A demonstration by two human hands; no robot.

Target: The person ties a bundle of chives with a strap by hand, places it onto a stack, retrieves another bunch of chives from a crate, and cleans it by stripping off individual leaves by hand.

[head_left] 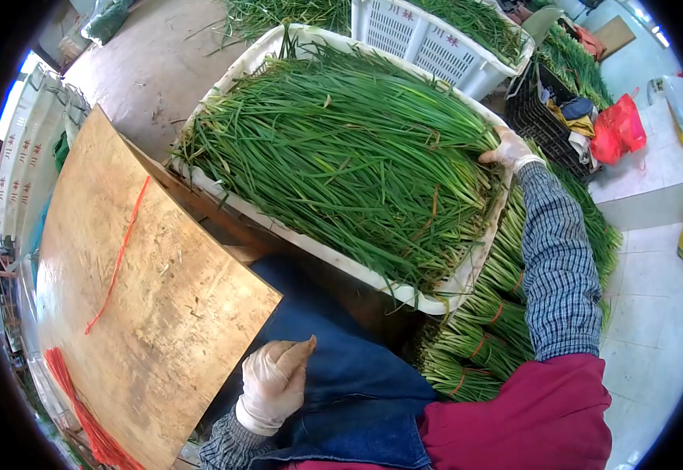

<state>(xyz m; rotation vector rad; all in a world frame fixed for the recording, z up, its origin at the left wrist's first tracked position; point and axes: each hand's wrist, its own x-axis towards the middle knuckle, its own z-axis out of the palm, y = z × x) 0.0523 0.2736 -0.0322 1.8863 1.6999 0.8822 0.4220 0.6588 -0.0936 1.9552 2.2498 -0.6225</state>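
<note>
A white plastic crate point(334, 249) in front of me is heaped with long green chives point(341, 149), their pale stem ends toward the right. At the crate's right end, my right hand point(509, 149), in a whitish glove with bare fingertips, closes round the stem ends of some chives. My left hand point(272, 385), gloved the same way, is held over my lap beside the board's corner. Its fingers are curled and pressed together, and nothing shows in them. A wooden board point(161, 290) lies to my left, with one red tie point(122, 251) stretched across it.
A bundle of red ties point(83, 415) lies at the board's near left edge. Tied chive bundles point(482, 345) are stacked below the crate on the right. Behind stand another white crate point(435, 47) and a black crate point(541, 117), with a red plastic bag point(619, 129) beside it.
</note>
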